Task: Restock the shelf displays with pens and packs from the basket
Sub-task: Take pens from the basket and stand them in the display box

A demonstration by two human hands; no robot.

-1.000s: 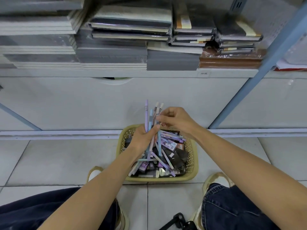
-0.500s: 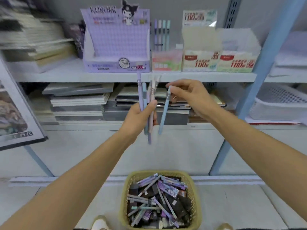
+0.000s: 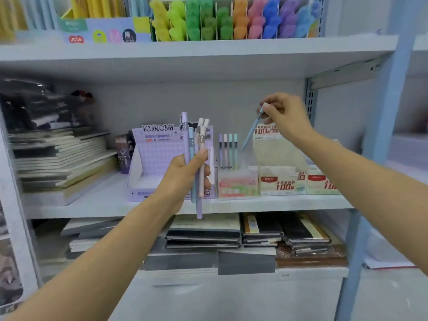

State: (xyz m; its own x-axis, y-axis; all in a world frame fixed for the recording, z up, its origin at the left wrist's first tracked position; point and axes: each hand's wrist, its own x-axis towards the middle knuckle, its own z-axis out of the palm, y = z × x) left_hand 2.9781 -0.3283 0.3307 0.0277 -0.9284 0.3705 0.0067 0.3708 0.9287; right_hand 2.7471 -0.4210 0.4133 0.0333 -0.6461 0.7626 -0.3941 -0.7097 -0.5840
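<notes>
Right hand pinches the blue pen by its top, up and right of the clear pen display on the middle shelf. The pen slants, tip down-left toward it. I'd straighten it upright before dropping it in. Left hand grips the spare pens, all upright.

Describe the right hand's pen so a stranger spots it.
Find the middle shelf and the cream boxes on it. Above them the right hand pinches one pale blue pen by its top, tip slanting down-left. It hangs alone; the other loose pens are bunched in the left hand.
</notes>
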